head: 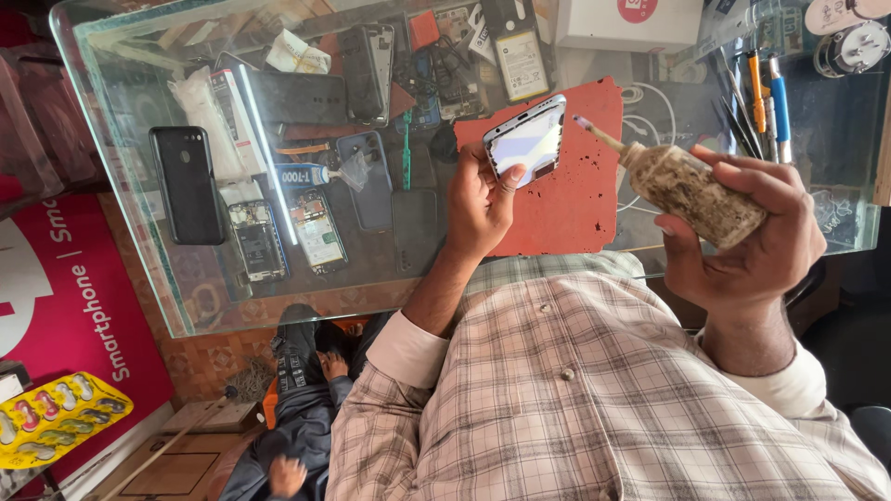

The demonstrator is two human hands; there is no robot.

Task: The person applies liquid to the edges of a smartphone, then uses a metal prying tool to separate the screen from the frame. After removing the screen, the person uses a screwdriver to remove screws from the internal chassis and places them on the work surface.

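Head view looks down over a checked shirt (557,390) at a glass counter (139,213) strewn with phone parts. Left hand (483,199) has its fingers (509,176) clenched around a smartphone (526,139), gripping it by the lower edge and holding it tilted above a red mat (580,195), with the pale, reflective face turned upward. Right hand (742,232) has its fingers wrapped around a grimy, stained bottle (696,190), held nearly level. A thin nozzle (599,134) at the bottle's end points toward the smartphone's right edge; its tip sits just beside that edge, and whether the two touch cannot be told.

On the counter, left of the hands, a black phone (188,184) lies flat, well apart from the smartphone. Near it lie opened phones with bare circuit boards (317,230) and a small glue tube (302,174). A white box (626,23) stands at the far edge, with orange and blue pens (770,93) to its right. Below the counter, on the left, a yellow blister pack (60,417) rests against a pink sign (65,297).
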